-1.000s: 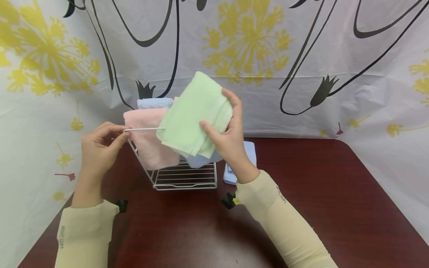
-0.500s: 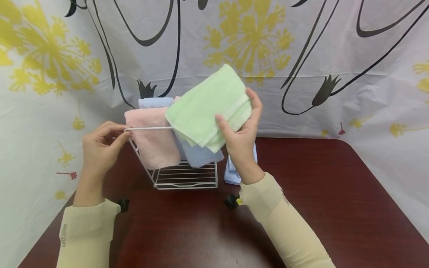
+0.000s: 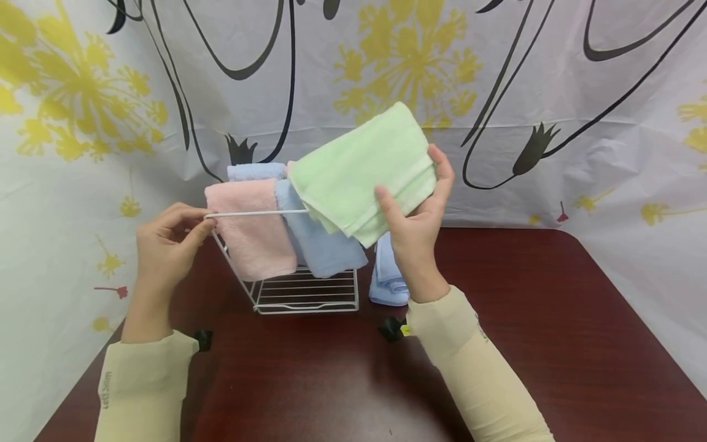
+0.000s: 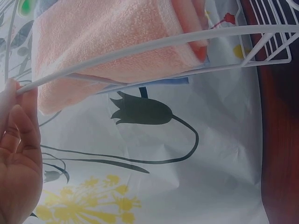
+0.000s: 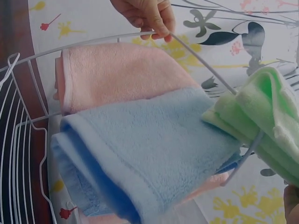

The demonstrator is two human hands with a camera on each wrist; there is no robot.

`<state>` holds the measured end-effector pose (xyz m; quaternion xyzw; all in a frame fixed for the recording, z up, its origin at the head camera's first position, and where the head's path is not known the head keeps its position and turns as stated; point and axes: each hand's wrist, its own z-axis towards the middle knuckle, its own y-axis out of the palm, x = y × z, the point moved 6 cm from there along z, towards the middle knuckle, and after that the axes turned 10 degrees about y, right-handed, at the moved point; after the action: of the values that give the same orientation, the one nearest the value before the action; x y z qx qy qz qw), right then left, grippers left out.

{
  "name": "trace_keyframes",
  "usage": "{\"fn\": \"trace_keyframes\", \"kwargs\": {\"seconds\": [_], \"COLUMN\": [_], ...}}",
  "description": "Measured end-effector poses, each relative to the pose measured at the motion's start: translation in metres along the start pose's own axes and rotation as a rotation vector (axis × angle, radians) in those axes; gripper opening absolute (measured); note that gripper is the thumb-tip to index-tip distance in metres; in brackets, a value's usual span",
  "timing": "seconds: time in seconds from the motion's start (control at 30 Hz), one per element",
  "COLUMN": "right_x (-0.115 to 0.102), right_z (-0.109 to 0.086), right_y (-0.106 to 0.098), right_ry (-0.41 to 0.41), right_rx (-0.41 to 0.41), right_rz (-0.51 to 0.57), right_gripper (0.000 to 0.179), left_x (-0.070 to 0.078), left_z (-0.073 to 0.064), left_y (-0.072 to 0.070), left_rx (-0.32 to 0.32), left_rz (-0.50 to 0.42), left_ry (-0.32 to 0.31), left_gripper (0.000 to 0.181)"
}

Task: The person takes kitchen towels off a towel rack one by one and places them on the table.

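Note:
My left hand (image 3: pixel 166 255) pinches the top left corner of a white wire rack (image 3: pixel 259 213), its thumb and fingers on the bar. My right hand (image 3: pixel 417 239) grips a folded light green towel (image 3: pixel 359 175), thumb in front, above the rack's right end. In the right wrist view the green towel (image 5: pixel 254 112) overlaps the top wire, and only a sliver of that hand shows. A folded pink towel (image 3: pixel 251 242) and a blue towel (image 3: pixel 331 248) hang side by side on the rack, left of the green one.
Behind the pink towel is another light blue towel (image 3: pixel 255 172). A folded blue towel (image 3: pixel 389 287) lies on the dark red table (image 3: pixel 552 331), right of the rack. A patterned white sheet (image 3: pixel 409 61) stands behind and at both sides.
My right hand has moved the green towel to the right and a little upward, uncovering more of the hanging blue towel and the top bar. My left hand keeps its hold on the rack.

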<state>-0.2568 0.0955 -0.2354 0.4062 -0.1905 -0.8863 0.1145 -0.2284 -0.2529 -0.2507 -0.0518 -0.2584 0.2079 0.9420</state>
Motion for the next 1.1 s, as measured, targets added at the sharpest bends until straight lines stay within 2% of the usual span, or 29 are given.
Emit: {"fn": "trace_keyframes", "kwargs": {"seconds": [0.2, 0.47, 0.57, 0.7, 0.87, 1.1], "right_x": [-0.003, -0.019, -0.026, -0.036, -0.038, -0.02], "right_z": [0.0, 0.001, 0.001, -0.002, -0.004, -0.003], "right_y": [-0.008, -0.02, -0.023, -0.028, -0.038, -0.06], "right_ry": [-0.03, -0.185, -0.209, -0.239, -0.262, -0.224], "right_rx": [0.054, 0.142, 0.171, 0.25, 0.3, 0.27], "right_rz": [0.031, 0.086, 0.092, 0.085, 0.021, -0.133], "right_gripper": [0.076, 0.078, 0.078, 0.08, 0.081, 0.079], "left_x": [-0.002, 0.0, 0.0, 0.0, -0.001, -0.003], "left_z": [-0.002, -0.001, -0.001, -0.001, -0.001, -0.001], "left_y": [0.0, 0.0, 0.0, -0.001, -0.001, 0.0], "left_rx": [0.011, -0.01, -0.003, 0.008, -0.001, 0.007], "left_rz": [-0.002, 0.026, 0.0, -0.016, 0.021, 0.014], "left_ry": [-0.015, -0.008, 0.0, 0.005, 0.004, 0.003], "left_gripper": [0.011, 0.011, 0.011, 0.011, 0.011, 0.012]}}
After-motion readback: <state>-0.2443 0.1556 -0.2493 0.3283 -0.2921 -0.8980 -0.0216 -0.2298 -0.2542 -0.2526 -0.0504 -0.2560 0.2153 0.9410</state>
